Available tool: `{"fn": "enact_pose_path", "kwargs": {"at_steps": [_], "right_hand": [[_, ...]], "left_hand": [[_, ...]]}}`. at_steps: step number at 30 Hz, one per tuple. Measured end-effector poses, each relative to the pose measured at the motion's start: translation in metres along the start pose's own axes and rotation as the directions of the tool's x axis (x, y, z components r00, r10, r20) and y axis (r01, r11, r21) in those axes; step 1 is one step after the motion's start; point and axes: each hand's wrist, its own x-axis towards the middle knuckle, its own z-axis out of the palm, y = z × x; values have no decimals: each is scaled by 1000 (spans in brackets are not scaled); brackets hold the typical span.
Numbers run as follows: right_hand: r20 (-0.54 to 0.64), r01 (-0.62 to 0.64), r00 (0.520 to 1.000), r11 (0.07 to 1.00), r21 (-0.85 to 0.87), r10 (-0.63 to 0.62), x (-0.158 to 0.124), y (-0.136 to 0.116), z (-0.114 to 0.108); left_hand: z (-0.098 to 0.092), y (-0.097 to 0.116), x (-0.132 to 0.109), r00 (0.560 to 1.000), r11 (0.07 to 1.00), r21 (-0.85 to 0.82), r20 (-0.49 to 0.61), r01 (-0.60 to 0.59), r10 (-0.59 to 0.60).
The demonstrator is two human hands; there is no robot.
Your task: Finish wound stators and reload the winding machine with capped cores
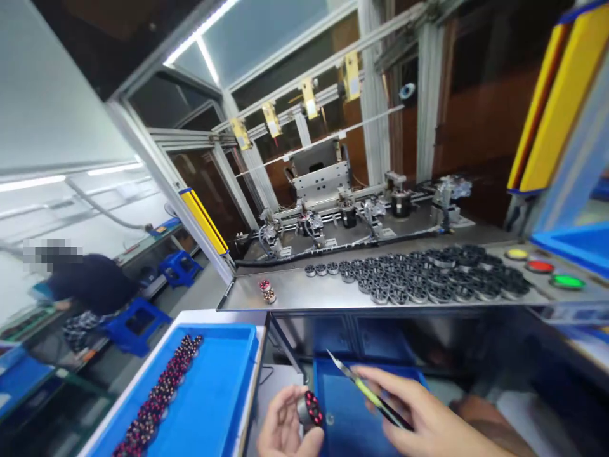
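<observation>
My left hand (284,426) sits at the bottom centre, fingers curled round a small dark round motor part (310,409) with red windings. My right hand (428,420) is just to its right and pinches a pair of tweezers (366,390) with a yellow-green grip, the metal tip pointing up and left above the part. Below both hands lies a blue tray (345,419). On the steel bench (295,292) ahead lie several dark ring-shaped parts (428,273) in rows.
A blue tray (223,381) at the lower left holds a line of several red-wound parts (162,393). Two such parts (267,291) stand on the bench's left end. Coloured buttons (540,266) sit at the right. Assembly fixtures (342,209) fill the back. A person (90,285) sits at left.
</observation>
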Motion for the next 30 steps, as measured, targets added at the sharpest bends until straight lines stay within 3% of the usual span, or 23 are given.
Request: {"fn": "enact_pose_path", "kwargs": {"at_steps": [2,3,5,7,9,10,14,17,20,24,28,30], "right_hand": [[-4,172,984,950,-260,-180,49,-28,-5],[-8,194,976,888,-418,-217,76,-43,-5],[-50,126,978,766,-630,-202,126,-67,4],[-12,105,987,703,-703,-159,167,-80,23],[29,81,996,648,-758,-90,199,-82,45],[57,88,996,626,-775,-69,211,-80,55],[43,67,997,561,-825,-57,236,-67,83],[60,136,987,562,-816,-152,230,-63,91],[97,245,956,573,-782,-276,211,-63,90],[97,455,846,617,-642,-524,164,-53,76],[155,637,741,612,-468,-654,94,-11,54],[268,633,774,686,-359,-574,53,22,46]], "left_hand": [[0,-2,-4,997,989,-132,-35,62,-67],[-1,-1,-9,995,979,-188,-49,76,-86],[-11,4,-22,993,973,-219,-76,67,-85],[-35,14,-34,995,998,-43,-95,36,-40],[-75,28,-41,993,953,300,-113,46,-13],[-101,34,-44,985,913,399,-173,83,-14],[-214,53,-58,910,749,615,-412,247,39],[-277,50,-64,886,564,747,-461,352,57],[-311,39,-67,893,383,832,-449,402,38],[-331,27,-70,883,186,871,-468,454,34],[-340,29,-74,858,70,861,-508,504,69],[-338,34,-75,848,49,854,-521,518,98]]}}
